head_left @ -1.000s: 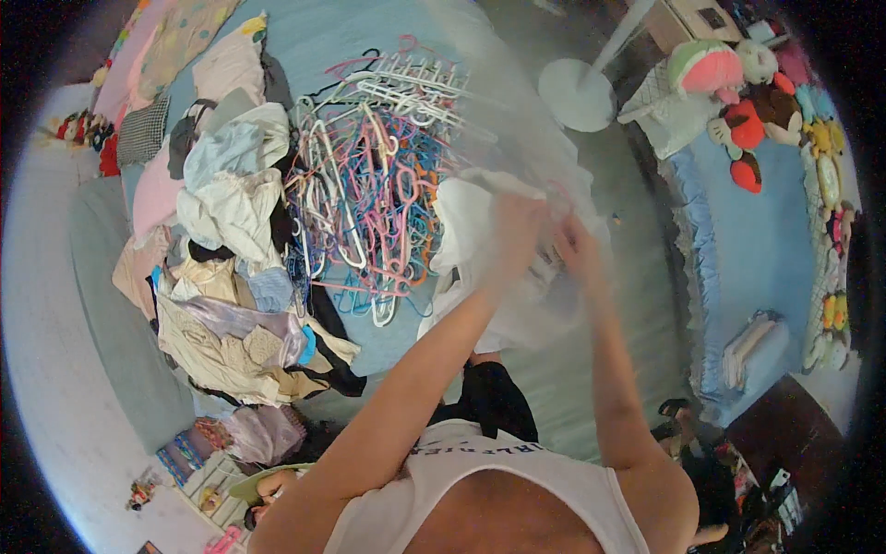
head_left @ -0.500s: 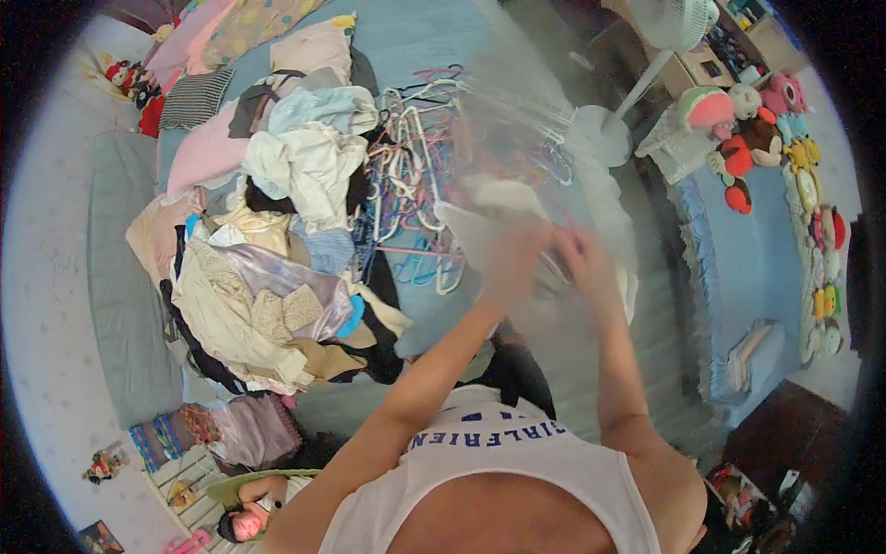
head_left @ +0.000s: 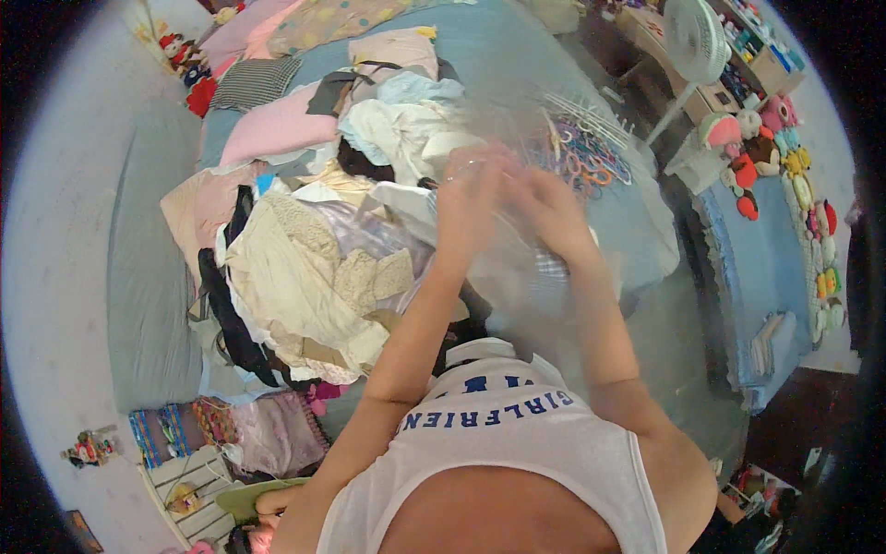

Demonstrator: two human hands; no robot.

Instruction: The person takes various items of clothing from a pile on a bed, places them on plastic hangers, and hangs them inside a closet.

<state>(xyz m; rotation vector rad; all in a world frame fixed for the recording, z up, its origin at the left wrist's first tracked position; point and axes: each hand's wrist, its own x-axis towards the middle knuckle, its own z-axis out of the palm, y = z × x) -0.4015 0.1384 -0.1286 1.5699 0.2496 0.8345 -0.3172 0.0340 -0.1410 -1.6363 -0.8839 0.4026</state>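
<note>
I had both hands raised together over the blue bed (head_left: 637, 231), with the clothes heap (head_left: 314, 258) as my marker. My left hand (head_left: 471, 198) sat just off the heap's right edge, fingers curled shut on a sheer, see-through piece of fabric (head_left: 517, 268); my right hand (head_left: 549, 208) was just beside it, farther from the heap, and it too pinched the same thin cloth. The fabric was blurred, so I could not tell its exact shape, only that it hung from both hands and draped down toward my white sleeveless top (head_left: 508, 443), on the side of the heap nearest me. Beyond my hands, to the right of the heap and farther away from me, lay a tangle of coloured plastic hangers (head_left: 591, 148) on the bed. The heap itself was a jumble of cream, white, pink and black garments, with a striped pillow (head_left: 254, 83) at its far left. Well to the right of the heap stood a white pedestal fan (head_left: 697, 42), and near that a row of soft toys (head_left: 766, 138) on a second blue surface.
</note>
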